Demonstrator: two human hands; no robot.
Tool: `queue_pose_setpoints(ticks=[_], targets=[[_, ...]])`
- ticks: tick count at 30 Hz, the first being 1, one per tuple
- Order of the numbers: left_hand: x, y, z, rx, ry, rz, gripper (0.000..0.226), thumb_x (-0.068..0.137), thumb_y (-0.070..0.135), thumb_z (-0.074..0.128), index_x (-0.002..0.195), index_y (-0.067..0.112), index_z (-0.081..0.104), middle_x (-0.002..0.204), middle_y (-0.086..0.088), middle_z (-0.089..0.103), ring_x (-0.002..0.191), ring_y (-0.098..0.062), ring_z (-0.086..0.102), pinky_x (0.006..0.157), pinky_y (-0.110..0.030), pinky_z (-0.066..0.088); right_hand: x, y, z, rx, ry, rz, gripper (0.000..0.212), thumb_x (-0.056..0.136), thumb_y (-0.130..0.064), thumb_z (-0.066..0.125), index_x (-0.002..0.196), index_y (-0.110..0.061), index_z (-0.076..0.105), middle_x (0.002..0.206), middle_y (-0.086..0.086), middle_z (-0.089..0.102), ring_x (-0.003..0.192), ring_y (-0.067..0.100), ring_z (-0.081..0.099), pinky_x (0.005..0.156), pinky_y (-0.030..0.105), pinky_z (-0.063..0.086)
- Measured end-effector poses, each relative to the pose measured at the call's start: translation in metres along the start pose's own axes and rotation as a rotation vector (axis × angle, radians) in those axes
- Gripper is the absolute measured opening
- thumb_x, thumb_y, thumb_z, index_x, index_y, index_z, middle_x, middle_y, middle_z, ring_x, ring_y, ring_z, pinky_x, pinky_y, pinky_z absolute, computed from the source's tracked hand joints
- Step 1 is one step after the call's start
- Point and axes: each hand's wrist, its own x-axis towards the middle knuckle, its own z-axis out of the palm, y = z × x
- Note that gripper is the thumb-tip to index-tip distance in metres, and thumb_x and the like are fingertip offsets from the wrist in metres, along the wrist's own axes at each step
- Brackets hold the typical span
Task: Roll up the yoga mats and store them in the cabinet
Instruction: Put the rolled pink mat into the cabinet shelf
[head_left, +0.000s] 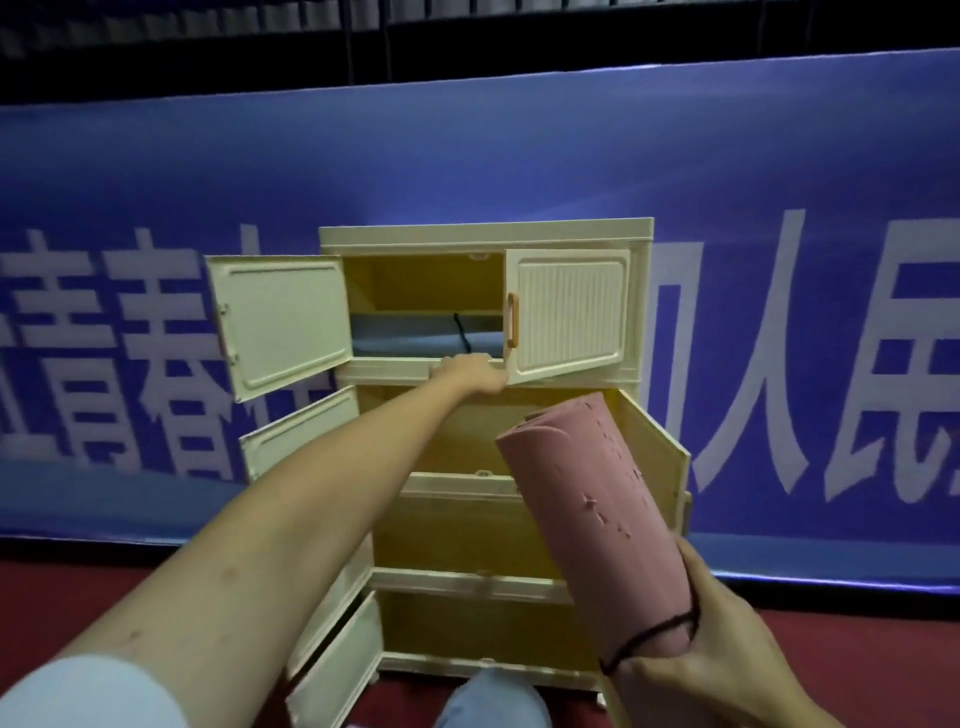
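Note:
A cream plastic cabinet (483, 231) with several tiers stands against a blue banner. Its top compartment holds a rolled blue-grey mat (415, 340) tied with a dark cord. The top left door (280, 325) hangs wide open and the top right door (569, 312) is partly closed. My left hand (467, 371) reaches to the lower inner corner of that right door, fingers at its bottom edge. My right hand (711, 660) grips the near end of a rolled pink mat (587, 509) bound by a black cord, tilted up toward the cabinet.
The lower tiers' doors (298, 439) stand open, showing yellowish interiors. A blue banner (727, 208) with large white characters runs behind the cabinet. The floor (78, 597) is dark red. My knee (493, 701) in light trousers shows at the bottom edge.

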Motion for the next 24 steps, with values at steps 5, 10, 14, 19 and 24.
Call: queue_pose_setpoints(ticks=[5, 10, 14, 19, 24], targets=[[0.028, -0.133, -0.034, -0.165, 0.524, -0.298, 0.061, 0.090, 0.044, 0.065, 0.143, 0.017, 0.051, 0.156, -0.011, 0.039, 0.142, -0.034, 0.038, 0.116, -0.047, 0.036, 0.056, -0.086, 0.037, -0.009, -0.159, -0.068, 0.145, 0.031, -0.079, 0.086, 0.149, -0.058, 0.004, 0.129, -0.022, 0.054, 0.102, 0.008, 0.058, 0.080, 0.023, 0.052], [0.029, -0.232, -0.056, -0.598, 0.892, -0.551, 0.100, 0.077, 0.020, 0.079, 0.157, 0.022, 0.019, 0.169, -0.010, 0.003, 0.152, -0.036, 0.018, 0.123, -0.050, 0.027, 0.092, -0.118, 0.079, 0.038, -0.124, -0.078, 0.133, 0.033, -0.072, 0.090, 0.144, -0.057, 0.019, 0.125, -0.026, 0.053, 0.104, 0.006, 0.060, 0.079, 0.025, 0.052], [0.032, -0.242, -0.040, -0.794, 0.858, -0.605, 0.097, 0.081, 0.014, 0.078, 0.160, 0.016, 0.020, 0.164, -0.014, 0.019, 0.145, -0.036, 0.034, 0.120, -0.047, 0.032, 0.108, -0.127, 0.109, 0.069, -0.130, -0.045, 0.136, 0.033, -0.071, 0.091, 0.149, -0.051, 0.023, 0.122, -0.022, 0.060, 0.105, 0.008, 0.063, 0.082, 0.032, 0.056], [0.030, -0.262, -0.044, -0.905, 1.253, -0.618, 0.073, 0.073, 0.022, 0.075, 0.139, 0.024, 0.043, 0.148, -0.008, 0.036, 0.132, -0.024, 0.043, 0.105, -0.039, 0.034, 0.112, -0.117, 0.130, 0.086, -0.134, 0.042, 0.137, 0.032, -0.067, 0.092, 0.150, -0.048, 0.025, 0.116, -0.017, 0.064, 0.097, 0.010, 0.063, 0.075, 0.024, 0.049], [0.032, -0.214, -0.025, -0.925, 0.896, -0.299, 0.034, 0.093, 0.018, 0.071, 0.124, 0.020, 0.057, 0.119, 0.006, 0.060, 0.110, -0.015, 0.064, 0.082, -0.019, 0.051, 0.117, -0.113, 0.148, 0.062, -0.184, 0.120, 0.138, 0.029, -0.073, 0.088, 0.149, -0.048, 0.026, 0.116, -0.015, 0.066, 0.099, 0.014, 0.064, 0.081, 0.033, 0.054]])
